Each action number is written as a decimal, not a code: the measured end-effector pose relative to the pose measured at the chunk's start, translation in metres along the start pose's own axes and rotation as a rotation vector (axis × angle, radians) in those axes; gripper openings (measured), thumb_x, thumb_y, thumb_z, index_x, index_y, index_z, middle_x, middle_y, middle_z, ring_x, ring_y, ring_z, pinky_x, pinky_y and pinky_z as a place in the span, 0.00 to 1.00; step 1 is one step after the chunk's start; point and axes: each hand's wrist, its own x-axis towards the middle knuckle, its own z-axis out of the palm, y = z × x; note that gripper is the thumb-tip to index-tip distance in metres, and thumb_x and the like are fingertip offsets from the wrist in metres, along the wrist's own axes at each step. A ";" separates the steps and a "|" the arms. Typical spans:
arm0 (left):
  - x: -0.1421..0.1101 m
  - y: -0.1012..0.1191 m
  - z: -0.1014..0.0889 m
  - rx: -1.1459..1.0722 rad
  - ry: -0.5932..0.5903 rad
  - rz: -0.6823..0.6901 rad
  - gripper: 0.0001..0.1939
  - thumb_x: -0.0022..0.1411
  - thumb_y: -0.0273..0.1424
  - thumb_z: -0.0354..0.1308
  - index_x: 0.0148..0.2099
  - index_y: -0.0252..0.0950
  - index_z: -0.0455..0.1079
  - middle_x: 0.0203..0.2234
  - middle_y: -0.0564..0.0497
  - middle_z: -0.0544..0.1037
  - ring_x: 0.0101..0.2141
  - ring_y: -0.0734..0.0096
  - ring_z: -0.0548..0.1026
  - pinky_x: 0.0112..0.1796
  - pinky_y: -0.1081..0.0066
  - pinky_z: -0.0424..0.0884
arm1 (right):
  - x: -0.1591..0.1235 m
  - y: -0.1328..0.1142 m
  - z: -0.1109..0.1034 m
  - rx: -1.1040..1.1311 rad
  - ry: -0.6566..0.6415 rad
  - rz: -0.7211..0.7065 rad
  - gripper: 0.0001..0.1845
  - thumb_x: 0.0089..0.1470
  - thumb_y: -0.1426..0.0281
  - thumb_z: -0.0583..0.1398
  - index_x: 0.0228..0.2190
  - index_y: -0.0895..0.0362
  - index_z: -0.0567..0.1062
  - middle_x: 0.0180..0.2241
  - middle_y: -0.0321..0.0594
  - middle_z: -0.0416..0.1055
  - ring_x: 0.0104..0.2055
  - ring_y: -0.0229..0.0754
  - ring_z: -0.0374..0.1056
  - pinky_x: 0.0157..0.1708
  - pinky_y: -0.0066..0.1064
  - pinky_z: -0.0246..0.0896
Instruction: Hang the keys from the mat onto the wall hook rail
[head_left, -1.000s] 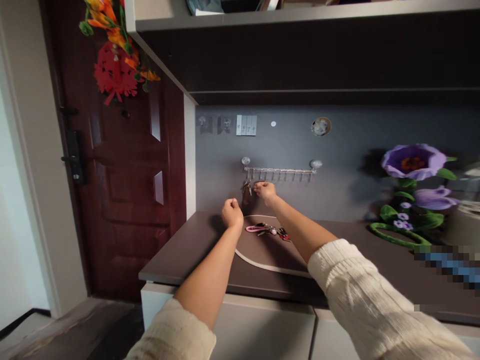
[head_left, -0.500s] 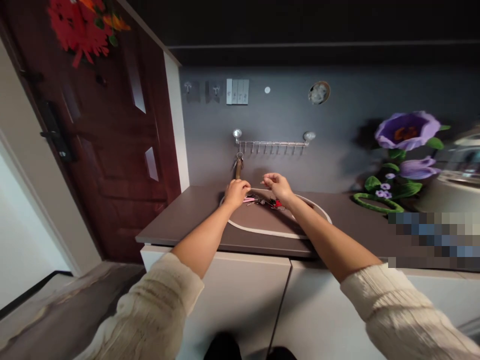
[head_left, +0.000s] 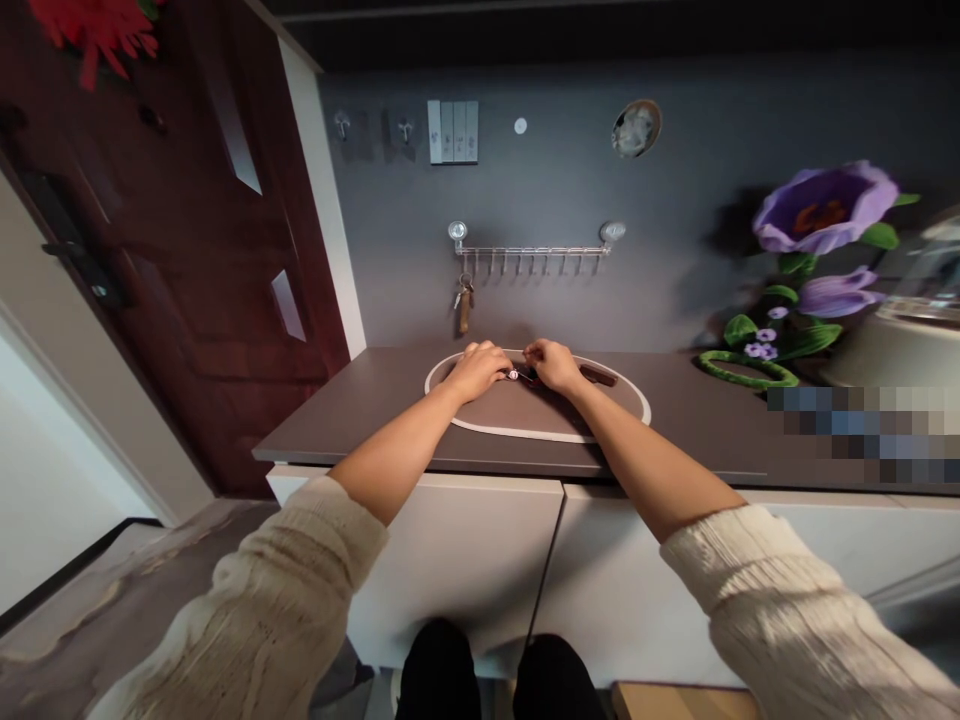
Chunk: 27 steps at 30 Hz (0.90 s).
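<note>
On the oval brown mat (head_left: 510, 425) with a pale rim, my left hand (head_left: 480, 371) is lowered with its fingers bent over small items. A small round charm (head_left: 513, 374) peeks out at its fingertips. My right hand (head_left: 553, 366) is closed just to the right, also low over the mat; what its fingers hold is hidden. Thin dark and metallic pieces show between the two hands. Beyond the right wrist lies a brown strap-like piece (head_left: 600, 375). Behind my hands, a key ring with a brown fob (head_left: 465, 308) hangs from the left end of the hook rail (head_left: 536, 251).
The mat rests on a dark counter (head_left: 322, 410) above white cabinet doors (head_left: 457, 540). Purple artificial flowers (head_left: 825, 210) and a lamp-like object (head_left: 892, 345) stand at the right. A dark red door (head_left: 195, 250) is on the left. Overhead is a dark cabinet (head_left: 562, 30).
My left hand has come away from beside the hanging fob and dropped to the mat. My right hand has lowered onto the items there. The view has tilted down.
</note>
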 end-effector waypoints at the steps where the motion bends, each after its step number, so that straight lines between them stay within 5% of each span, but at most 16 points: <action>1: 0.001 0.000 0.000 0.011 -0.001 0.013 0.09 0.59 0.31 0.51 0.41 0.41 0.71 0.38 0.51 0.73 0.43 0.67 0.63 0.42 0.67 0.54 | 0.000 0.000 0.000 -0.005 0.002 0.006 0.11 0.48 0.77 0.54 0.33 0.60 0.74 0.30 0.43 0.74 0.33 0.37 0.68 0.36 0.25 0.58; 10: 0.003 0.002 -0.001 0.076 0.026 0.081 0.09 0.60 0.31 0.50 0.38 0.39 0.71 0.35 0.50 0.74 0.41 0.67 0.64 0.41 0.67 0.54 | 0.002 0.001 0.002 -0.024 0.007 0.014 0.11 0.48 0.76 0.54 0.33 0.60 0.74 0.35 0.45 0.74 0.38 0.40 0.68 0.39 0.27 0.57; 27: 0.009 -0.003 -0.003 -0.281 0.355 -0.263 0.08 0.54 0.31 0.54 0.33 0.37 0.75 0.31 0.50 0.77 0.36 0.70 0.69 0.42 0.69 0.63 | 0.005 -0.004 0.004 0.231 -0.009 0.023 0.08 0.46 0.72 0.56 0.30 0.59 0.73 0.28 0.39 0.73 0.29 0.35 0.65 0.34 0.26 0.58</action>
